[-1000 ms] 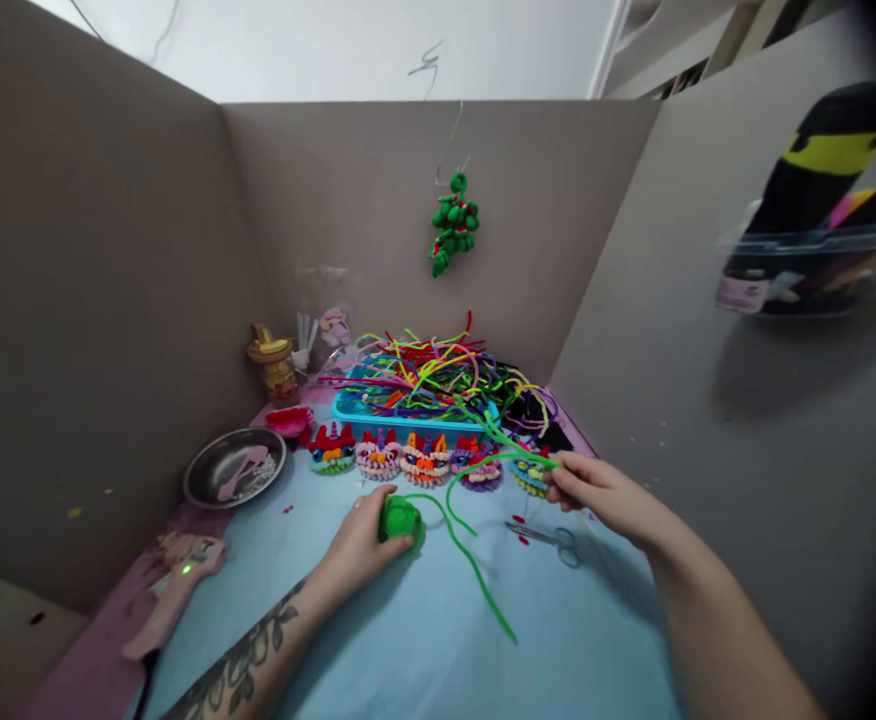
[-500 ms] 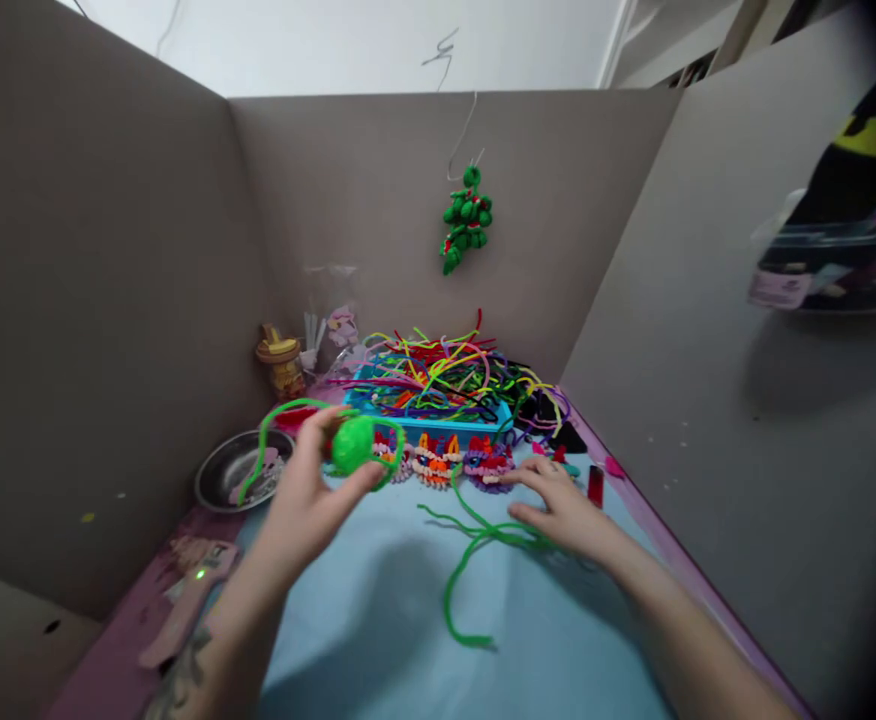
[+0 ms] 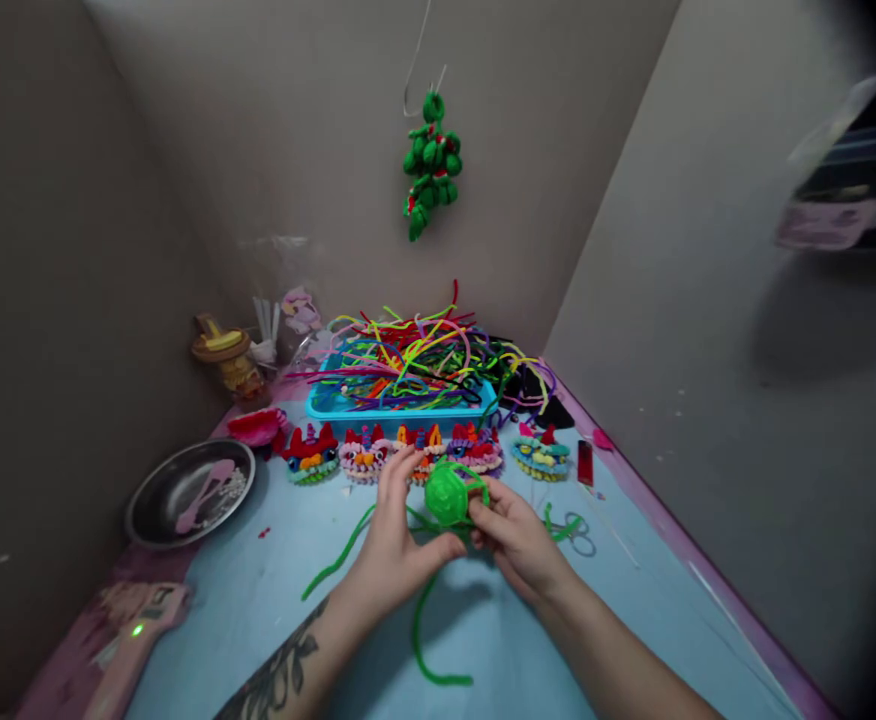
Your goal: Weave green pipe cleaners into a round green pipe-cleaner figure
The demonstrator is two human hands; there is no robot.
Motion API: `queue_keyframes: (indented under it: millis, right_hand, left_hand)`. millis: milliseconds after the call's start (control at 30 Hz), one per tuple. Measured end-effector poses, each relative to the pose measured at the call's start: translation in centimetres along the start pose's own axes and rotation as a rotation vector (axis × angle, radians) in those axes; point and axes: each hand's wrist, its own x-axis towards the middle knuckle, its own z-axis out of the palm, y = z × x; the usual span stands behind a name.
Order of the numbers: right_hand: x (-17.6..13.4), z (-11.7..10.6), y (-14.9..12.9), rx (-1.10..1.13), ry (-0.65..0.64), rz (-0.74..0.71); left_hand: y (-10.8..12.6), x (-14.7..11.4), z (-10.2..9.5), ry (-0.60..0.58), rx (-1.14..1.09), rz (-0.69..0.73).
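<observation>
A round coil of bright green pipe cleaner (image 3: 445,496) is raised above the blue mat, its right edge pinched between the thumb and fingers of my right hand (image 3: 520,545). My left hand (image 3: 394,545) stands at the coil's left with fingers stretched apart and the thumb just below it; whether the thumb touches it I cannot tell. Loose green pipe cleaners (image 3: 419,640) lie on the mat beneath and beside both hands. Behind them sits a row of several small fuzzy animal faces, among them a red-and-teal one (image 3: 312,456) and a teal-and-yellow one (image 3: 541,458).
At the back, a blue tray (image 3: 400,412) overflows with coloured pipe cleaners. Scissors (image 3: 582,540) lie right of my right hand. On the left are a metal bowl (image 3: 138,510), a pink device (image 3: 134,640) with a green light and a jar (image 3: 237,378). A green ornament (image 3: 432,165) hangs behind.
The green coil has moved from my left hand to my right hand, in front of me. My left hand has opened. Both hands have come together, and the view has tilted down.
</observation>
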Motion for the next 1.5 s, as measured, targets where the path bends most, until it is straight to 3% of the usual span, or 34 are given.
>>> queue_keyframes:
  millis: [133, 267, 467, 533, 600, 700, 767, 867, 1033, 1167, 1300, 1400, 1500]
  right_hand:
    - [0.1, 0.1, 0.1, 0.036, 0.022, 0.005]
    - [0.0, 0.4, 0.1, 0.045, 0.03, 0.025]
    - [0.3, 0.5, 0.4, -0.108, -0.075, 0.019]
    - [0.3, 0.5, 0.1, -0.169, -0.12, 0.012]
    - [0.0, 0.2, -0.7, -0.233, -0.109, -0.01]
    - [-0.7, -0.4, -2.1, -0.398, -0.024, -0.04]
    - [-1.1, -0.4, -2.7, -0.578, -0.024, -0.029]
    - [-1.3, 1.2, -3.0, -0.9, -0.183, -0.076]
    - [0.7, 7.3, -0.6, -1.342, -0.631, -0.444]
    - [3.5, 11.2, 3.8, -1.654, -0.726, -0.522]
    - [5.6, 12.4, 6.0, -1.768, -0.82, -0.625]
    - [5.4, 12.8, 3.2, -1.752, -0.897, -0.707]
    - [4.2, 12.6, -2.6, -1.723, -0.945, -0.796]
  left_hand:
    - [-0.9, 0.5, 0.2, 0.031, -0.435, -0.271]
    - [-0.5, 0.9, -0.3, 0.192, -0.48, -0.354]
    - [0.5, 1.0, -0.9, -0.056, -0.596, -0.427]
    - [0.5, 1.3, -1.5, -0.058, -0.641, -0.414]
    - [0.4, 1.7, -2.7, 0.085, -0.703, -0.367]
    - [-0.1, 2.7, -5.2, 0.434, -0.852, -0.24]
    - [-0.5, 3.1, -6.7, 0.57, -0.945, -0.235]
    - [-1.2, 3.3, -8.2, 0.636, -1.062, -0.311]
    - [-1.6, 3.1, -9.3, 0.683, -1.16, -0.29]
    - [-1.2, 3.0, -9.7, 0.649, -1.201, -0.271]
    - [-0.8, 2.9, -10.0, 0.589, -1.263, -0.265]
    - [-0.8, 2.7, -10.4, 0.572, -1.259, -0.251]
    - [-0.9, 2.7, -10.4, 0.559, -1.234, -0.246]
